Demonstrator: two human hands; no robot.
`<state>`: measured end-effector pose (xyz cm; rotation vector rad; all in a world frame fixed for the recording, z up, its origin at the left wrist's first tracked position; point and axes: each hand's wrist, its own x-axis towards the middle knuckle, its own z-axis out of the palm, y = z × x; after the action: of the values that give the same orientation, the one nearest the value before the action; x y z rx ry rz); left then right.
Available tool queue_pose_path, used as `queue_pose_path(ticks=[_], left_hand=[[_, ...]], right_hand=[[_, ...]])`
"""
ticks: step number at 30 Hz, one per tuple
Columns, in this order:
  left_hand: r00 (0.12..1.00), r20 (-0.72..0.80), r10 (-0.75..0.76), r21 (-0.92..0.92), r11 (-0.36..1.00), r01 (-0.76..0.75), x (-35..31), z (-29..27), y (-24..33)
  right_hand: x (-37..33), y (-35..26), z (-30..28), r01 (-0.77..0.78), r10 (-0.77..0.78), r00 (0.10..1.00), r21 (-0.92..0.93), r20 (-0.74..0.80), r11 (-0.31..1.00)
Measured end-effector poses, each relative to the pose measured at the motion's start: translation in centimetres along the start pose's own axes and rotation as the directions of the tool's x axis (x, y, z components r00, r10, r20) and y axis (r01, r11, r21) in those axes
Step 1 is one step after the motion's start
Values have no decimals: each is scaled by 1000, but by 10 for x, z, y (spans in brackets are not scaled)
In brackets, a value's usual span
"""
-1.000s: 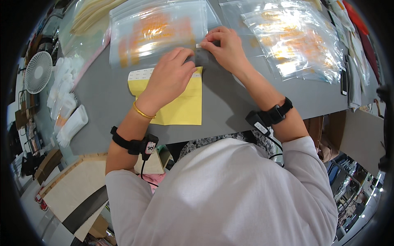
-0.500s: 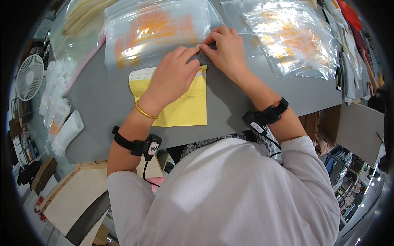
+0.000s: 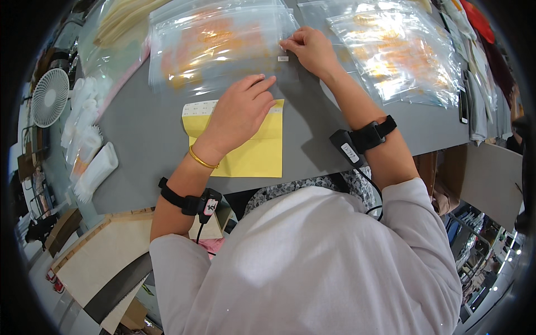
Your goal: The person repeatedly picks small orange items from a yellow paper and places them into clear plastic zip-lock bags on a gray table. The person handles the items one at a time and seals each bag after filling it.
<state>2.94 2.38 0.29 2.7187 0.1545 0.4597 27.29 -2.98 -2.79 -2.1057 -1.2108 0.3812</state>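
A stack of clear plastic bags (image 3: 218, 50) with orange printing lies at the far middle of the table. A small white label (image 3: 283, 58) sits near the right edge of the top bag. Just above that label, my right hand (image 3: 314, 51) pinches the bag's right edge between thumb and fingers. My left hand (image 3: 241, 114) hovers over a yellow backing sheet (image 3: 251, 156) with rows of small white labels (image 3: 195, 108) along its far edge. Its fingers are loosely bent and apart, with nothing seen in them.
More printed clear bags (image 3: 393, 53) are piled at the far right. On the left lie rolled white items in plastic (image 3: 97, 170), by a white fan (image 3: 50, 97). Cream-coloured material (image 3: 125, 19) lies at the far left. A dark phone-like object (image 3: 463, 103) rests by the right edge.
My hands have parted: the right moved up to the bag's edge, the left drew back toward the yellow sheet. A small label now shows on the top bag.
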Motion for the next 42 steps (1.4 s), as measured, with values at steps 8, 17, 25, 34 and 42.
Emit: queue_pose_path(ticks=[8, 17, 25, 34, 42], left_hand=[[978, 82, -190, -47, 980, 194, 3, -17, 10], [881, 311, -356, -288, 848, 445, 28, -15, 8], [880, 316, -354, -240, 868, 435, 26, -14, 19], [806, 447, -389, -371, 739, 562, 27, -22, 31], [632, 737, -239, -601, 198, 775, 9, -33, 15]], right_hand=[[33, 84, -98, -18, 17, 992, -6, -123, 1000], [-11, 147, -158, 136, -470, 744, -582, -474, 802], [-75, 111, -120, 20, -183, 967, -663, -176, 748], [-142, -21, -62, -16, -76, 974, 402, 212, 915], [-149, -18, -36, -116, -68, 969, 680, 238, 724]])
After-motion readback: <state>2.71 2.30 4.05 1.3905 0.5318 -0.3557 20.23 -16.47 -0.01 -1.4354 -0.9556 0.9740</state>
